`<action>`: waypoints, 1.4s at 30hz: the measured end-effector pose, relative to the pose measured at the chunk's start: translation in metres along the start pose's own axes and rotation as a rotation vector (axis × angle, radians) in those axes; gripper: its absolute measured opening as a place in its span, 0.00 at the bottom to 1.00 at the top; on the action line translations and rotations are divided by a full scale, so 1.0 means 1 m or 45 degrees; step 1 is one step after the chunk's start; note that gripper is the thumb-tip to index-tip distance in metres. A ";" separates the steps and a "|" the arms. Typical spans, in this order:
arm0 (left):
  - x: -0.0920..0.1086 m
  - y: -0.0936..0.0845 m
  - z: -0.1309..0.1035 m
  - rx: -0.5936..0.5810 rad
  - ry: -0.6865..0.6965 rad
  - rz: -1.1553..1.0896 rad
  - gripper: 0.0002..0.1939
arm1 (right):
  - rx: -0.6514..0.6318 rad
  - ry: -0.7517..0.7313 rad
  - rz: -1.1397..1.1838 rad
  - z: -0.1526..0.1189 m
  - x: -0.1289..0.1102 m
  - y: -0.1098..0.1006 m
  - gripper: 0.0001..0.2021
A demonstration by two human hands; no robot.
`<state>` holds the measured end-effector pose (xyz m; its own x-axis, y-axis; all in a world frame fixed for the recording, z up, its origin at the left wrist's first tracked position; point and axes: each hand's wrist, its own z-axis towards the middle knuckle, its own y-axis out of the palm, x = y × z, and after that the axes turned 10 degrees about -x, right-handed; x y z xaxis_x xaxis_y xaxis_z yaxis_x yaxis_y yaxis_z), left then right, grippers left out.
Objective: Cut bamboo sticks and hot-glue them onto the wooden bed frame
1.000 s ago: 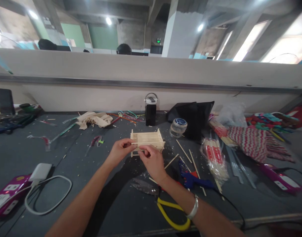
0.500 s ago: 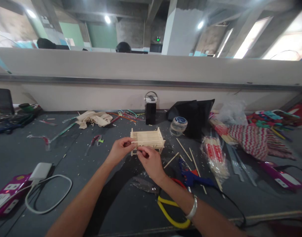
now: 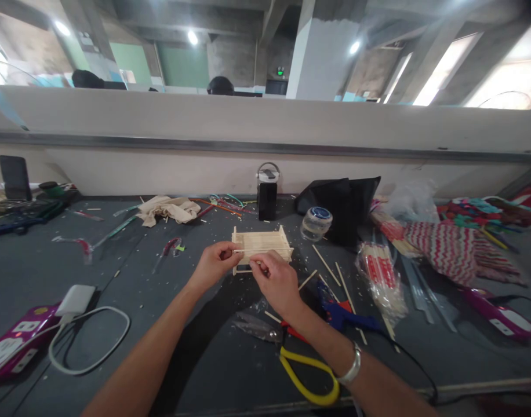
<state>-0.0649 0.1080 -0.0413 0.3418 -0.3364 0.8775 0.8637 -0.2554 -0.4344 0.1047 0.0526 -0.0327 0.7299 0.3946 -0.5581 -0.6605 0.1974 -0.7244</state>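
A small model made of pale wooden sticks (image 3: 263,239), with a slatted top and short corner posts, stands on the dark table in front of me. My left hand (image 3: 215,263) is closed at its front left corner, thumb and fingers pinching the end of the front stick rail. Along the model's front side, my right hand (image 3: 276,281) has its thumb and index finger pressed together. Whatever lies between those right fingertips is too small to make out. The right hand covers part of the model's front right side.
Scissors with yellow handles (image 3: 311,391) and a blue glue gun (image 3: 346,317) lie near my right forearm, among loose sticks (image 3: 326,265). Farther right is a bag of sticks (image 3: 381,275). Behind stand a clear jar (image 3: 316,225) and a black phone (image 3: 267,201). A white charger (image 3: 76,301) sits left.
My right hand has shifted right along the model's front, uncovering more of the scissors. The left hand keeps its pinch at the left corner. The whole view has moved slightly.
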 end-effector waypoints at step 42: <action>0.001 -0.003 -0.001 0.029 0.152 0.267 0.12 | -0.500 -0.348 -0.552 0.060 0.008 -0.014 0.07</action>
<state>-0.0677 0.1076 -0.0391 0.4698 -0.4851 0.7375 0.7871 -0.1482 -0.5988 0.1098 0.1068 -0.0029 0.8109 0.5774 -0.0955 -0.1640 0.0675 -0.9841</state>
